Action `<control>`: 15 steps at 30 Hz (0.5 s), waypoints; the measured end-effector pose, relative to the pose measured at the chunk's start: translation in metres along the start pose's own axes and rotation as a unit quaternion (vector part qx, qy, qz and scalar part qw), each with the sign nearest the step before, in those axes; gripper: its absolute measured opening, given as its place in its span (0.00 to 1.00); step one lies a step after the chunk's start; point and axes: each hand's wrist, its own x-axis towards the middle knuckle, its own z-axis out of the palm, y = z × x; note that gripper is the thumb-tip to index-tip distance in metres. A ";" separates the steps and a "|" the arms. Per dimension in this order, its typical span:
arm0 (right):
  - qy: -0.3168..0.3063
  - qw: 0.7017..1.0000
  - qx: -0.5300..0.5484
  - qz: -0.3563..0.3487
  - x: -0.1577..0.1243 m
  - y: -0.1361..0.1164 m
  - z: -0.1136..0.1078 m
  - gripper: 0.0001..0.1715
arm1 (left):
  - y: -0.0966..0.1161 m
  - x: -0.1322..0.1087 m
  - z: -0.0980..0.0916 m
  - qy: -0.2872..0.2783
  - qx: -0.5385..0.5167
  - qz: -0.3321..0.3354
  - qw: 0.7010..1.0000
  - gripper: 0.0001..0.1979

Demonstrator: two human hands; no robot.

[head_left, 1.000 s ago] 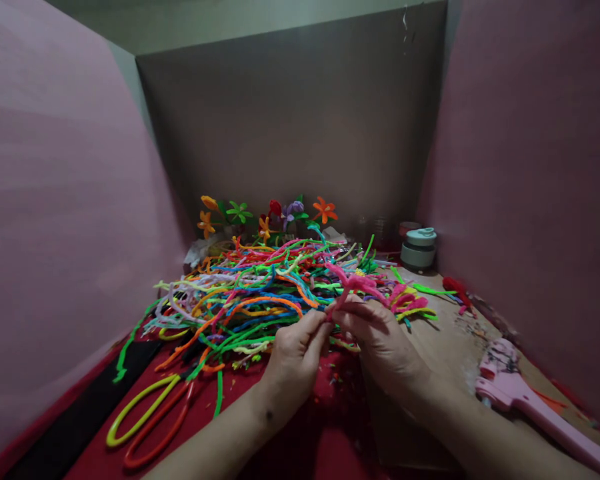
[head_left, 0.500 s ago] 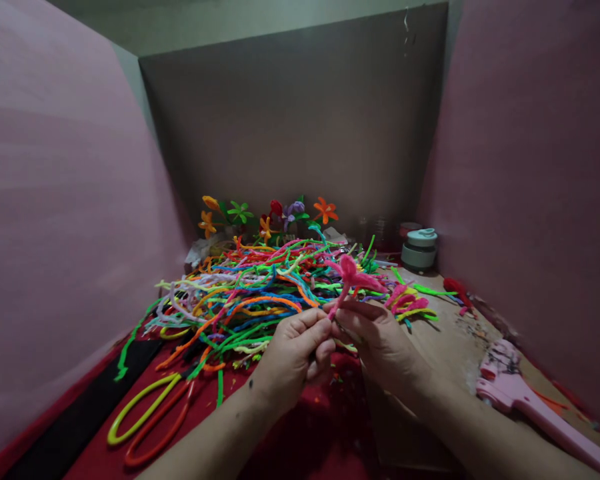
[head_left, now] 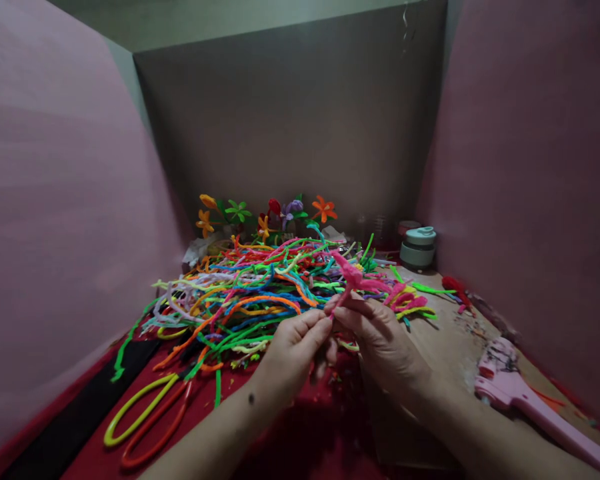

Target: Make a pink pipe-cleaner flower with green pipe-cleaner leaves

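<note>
A pink pipe-cleaner flower with fuzzy looped petals stands between my hands, its twisted stem pointing down. The fingers of my left hand pinch the low end of that stem. Just above, my right hand grips the stem between thumb and fingers. My fingertips almost meet and cover part of the stem. Behind my hands lies a large heap of coloured pipe cleaners. To the right of the flower, looped pink and yellow pipe-cleaner pieces rest on cardboard.
Finished pipe-cleaner flowers stand at the back. A mint-green lidded jar is back right. A pink glue gun lies at right on the cardboard. Yellow and red handles lie front left on red cloth. Pink walls close both sides.
The pink flower has turned and tilted in my fingers, so its petals show at a different angle. My left fingers have shifted slightly on the stem. The whole view has moved a little.
</note>
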 end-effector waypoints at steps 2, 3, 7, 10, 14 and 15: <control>0.013 1.000 -0.010 -0.005 0.000 0.001 -0.001 0.06 | -0.003 -0.001 0.000 0.079 0.174 0.087 0.978 0.12; 0.019 1.000 -0.017 -0.011 0.000 0.001 -0.001 0.05 | -0.004 -0.001 0.000 0.102 0.234 0.126 0.958 0.11; 0.032 0.999 -0.026 -0.009 0.001 0.003 -0.001 0.03 | -0.006 0.000 -0.001 0.107 0.271 0.141 0.946 0.11; 0.013 1.000 -0.006 0.001 0.002 0.004 -0.001 0.06 | 0.001 0.000 0.000 0.077 0.157 0.048 0.983 0.13; -0.025 1.000 -0.002 0.009 0.001 0.001 -0.002 0.10 | 0.008 -0.001 0.001 0.009 -0.024 -0.026 0.999 0.10; -0.026 1.000 0.005 0.013 0.001 0.000 -0.002 0.10 | 0.008 -0.001 0.000 -0.010 -0.069 -0.037 0.997 0.09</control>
